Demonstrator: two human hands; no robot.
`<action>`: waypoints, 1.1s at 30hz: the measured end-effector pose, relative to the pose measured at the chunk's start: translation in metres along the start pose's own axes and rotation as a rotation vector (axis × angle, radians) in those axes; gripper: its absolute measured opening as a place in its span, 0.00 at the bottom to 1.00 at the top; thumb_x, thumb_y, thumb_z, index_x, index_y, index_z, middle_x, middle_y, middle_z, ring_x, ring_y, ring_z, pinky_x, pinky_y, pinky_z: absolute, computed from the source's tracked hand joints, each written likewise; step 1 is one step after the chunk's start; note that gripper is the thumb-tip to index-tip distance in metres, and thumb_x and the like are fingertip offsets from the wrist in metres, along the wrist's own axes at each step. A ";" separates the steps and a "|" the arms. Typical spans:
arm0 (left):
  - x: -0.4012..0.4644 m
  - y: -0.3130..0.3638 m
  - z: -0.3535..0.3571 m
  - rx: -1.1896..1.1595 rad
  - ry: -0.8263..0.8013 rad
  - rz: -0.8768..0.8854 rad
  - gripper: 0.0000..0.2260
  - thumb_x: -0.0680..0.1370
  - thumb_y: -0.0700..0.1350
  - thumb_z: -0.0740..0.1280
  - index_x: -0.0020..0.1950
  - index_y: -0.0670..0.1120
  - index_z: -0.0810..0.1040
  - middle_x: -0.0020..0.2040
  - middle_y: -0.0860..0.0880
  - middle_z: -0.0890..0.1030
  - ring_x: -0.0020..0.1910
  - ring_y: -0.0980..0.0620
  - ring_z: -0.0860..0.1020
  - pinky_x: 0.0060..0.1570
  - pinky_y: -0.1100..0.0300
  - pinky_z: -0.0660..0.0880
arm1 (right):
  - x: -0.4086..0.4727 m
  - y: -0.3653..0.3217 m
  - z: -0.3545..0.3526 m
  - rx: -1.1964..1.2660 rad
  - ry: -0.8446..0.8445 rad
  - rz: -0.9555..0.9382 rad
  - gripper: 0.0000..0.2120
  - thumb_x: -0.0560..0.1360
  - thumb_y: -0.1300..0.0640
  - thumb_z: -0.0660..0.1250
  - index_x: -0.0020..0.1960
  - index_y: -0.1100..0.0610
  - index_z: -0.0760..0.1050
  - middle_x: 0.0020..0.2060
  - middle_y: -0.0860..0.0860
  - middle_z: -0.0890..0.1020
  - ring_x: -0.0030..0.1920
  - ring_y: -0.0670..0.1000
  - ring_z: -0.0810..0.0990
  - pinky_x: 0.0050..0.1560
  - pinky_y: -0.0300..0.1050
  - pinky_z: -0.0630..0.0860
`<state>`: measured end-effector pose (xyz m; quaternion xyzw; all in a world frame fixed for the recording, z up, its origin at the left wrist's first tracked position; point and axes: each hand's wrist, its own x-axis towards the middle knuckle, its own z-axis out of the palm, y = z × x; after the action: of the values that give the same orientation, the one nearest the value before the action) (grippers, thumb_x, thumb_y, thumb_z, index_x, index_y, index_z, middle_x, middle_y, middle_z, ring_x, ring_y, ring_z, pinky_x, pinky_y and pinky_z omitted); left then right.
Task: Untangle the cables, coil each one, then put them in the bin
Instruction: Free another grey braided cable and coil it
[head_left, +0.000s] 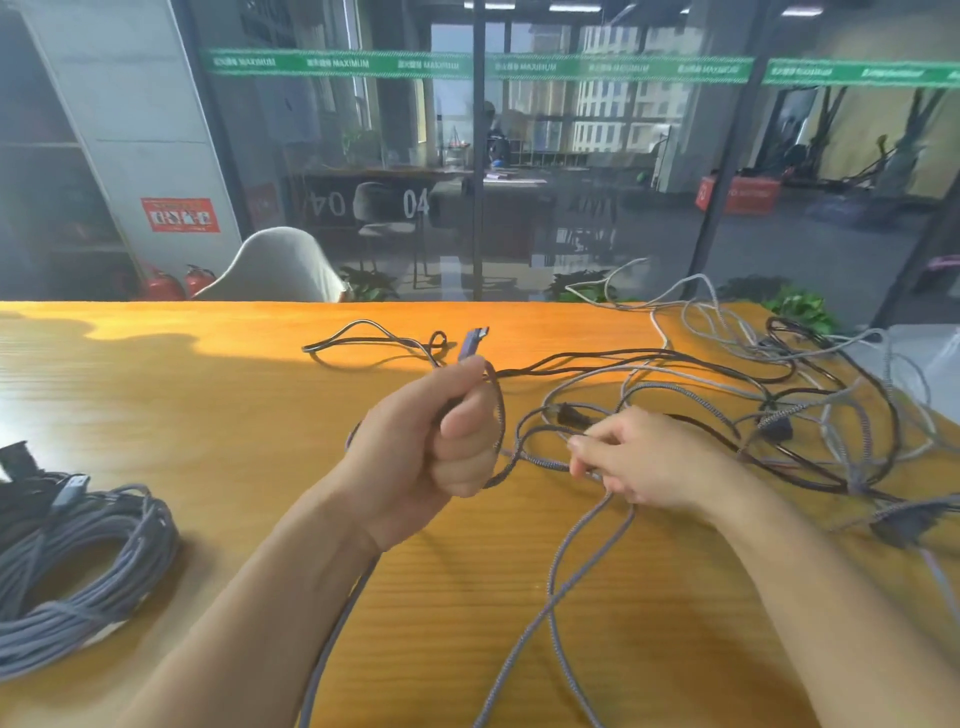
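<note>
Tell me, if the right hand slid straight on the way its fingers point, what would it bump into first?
Probably the left hand, which grips a grey braided cable. The right hand points leftward at it over bare orange wooden table; depth is unclear.

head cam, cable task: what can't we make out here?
- Bin: not in the head view.
- Coiled grey cable: cut off by the left edge.
- Cable tangle: strands overlap, count unclear.
- Left hand: fist hides its grip on the braided cable below the plug.
- Right hand: fingertips blurred.
</note>
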<state>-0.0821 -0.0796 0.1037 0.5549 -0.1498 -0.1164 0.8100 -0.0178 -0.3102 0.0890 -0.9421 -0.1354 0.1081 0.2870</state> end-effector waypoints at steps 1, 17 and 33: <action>0.001 -0.003 0.003 0.014 -0.062 -0.034 0.22 0.81 0.53 0.61 0.26 0.52 0.68 0.24 0.57 0.60 0.22 0.59 0.57 0.24 0.64 0.55 | 0.001 -0.002 0.005 -0.055 0.097 -0.020 0.17 0.84 0.44 0.62 0.44 0.50 0.83 0.26 0.48 0.77 0.26 0.50 0.72 0.34 0.45 0.69; 0.012 -0.033 0.017 0.580 0.217 0.061 0.25 0.88 0.52 0.55 0.34 0.42 0.70 0.29 0.51 0.60 0.30 0.50 0.56 0.32 0.58 0.56 | -0.010 -0.029 0.025 0.509 0.245 -0.413 0.19 0.83 0.64 0.62 0.66 0.48 0.81 0.33 0.47 0.72 0.33 0.50 0.67 0.33 0.50 0.65; 0.021 -0.036 0.001 0.516 0.529 0.190 0.25 0.88 0.56 0.55 0.42 0.43 0.82 0.29 0.54 0.64 0.30 0.54 0.62 0.35 0.55 0.61 | -0.028 -0.044 0.042 0.211 0.411 -0.397 0.05 0.78 0.49 0.73 0.44 0.47 0.80 0.36 0.44 0.83 0.35 0.45 0.81 0.33 0.35 0.72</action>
<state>-0.0642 -0.1007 0.0733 0.7350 -0.0108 0.1481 0.6616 -0.0646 -0.2623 0.0833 -0.8642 -0.2441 -0.1297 0.4204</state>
